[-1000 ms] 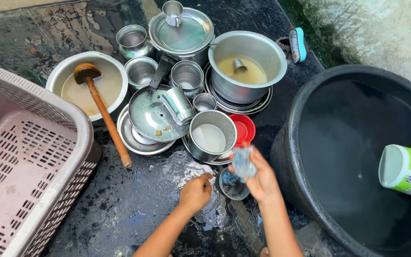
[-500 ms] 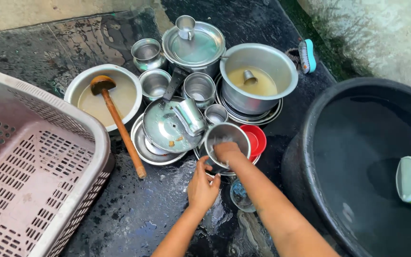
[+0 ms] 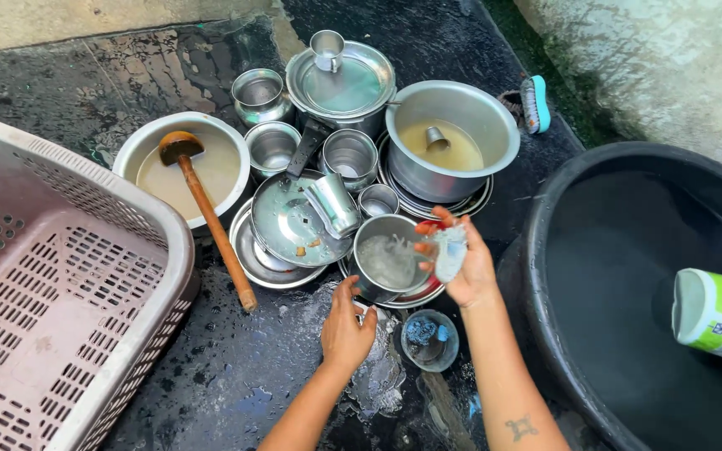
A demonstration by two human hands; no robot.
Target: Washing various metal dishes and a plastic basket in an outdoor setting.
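- Bracing on the wet black floor, left hand (image 3: 347, 328) has fingers spread, holding nothing, touching the round steel pot (image 3: 388, 260)'s near side.
- Right hand (image 3: 459, 266) is closed around a soapy scrub pad (image 3: 449, 250), raised just beside the pot rim.
- Risk: pot sits on stacked plates; one-sided scrubbing could tip it, slick suds helping.
- Green-and-white cylindrical container (image 3: 719, 316) lies sideways in the black tub (image 3: 545, 250), far right.

A pink slotted basket (image 3: 52, 284) sits at the left, a wooden ladle (image 3: 202, 213) rests in a steel bowl (image 3: 181, 167), and a black tub (image 3: 628, 276) holds a floating green-and-white container (image 3: 716, 316).
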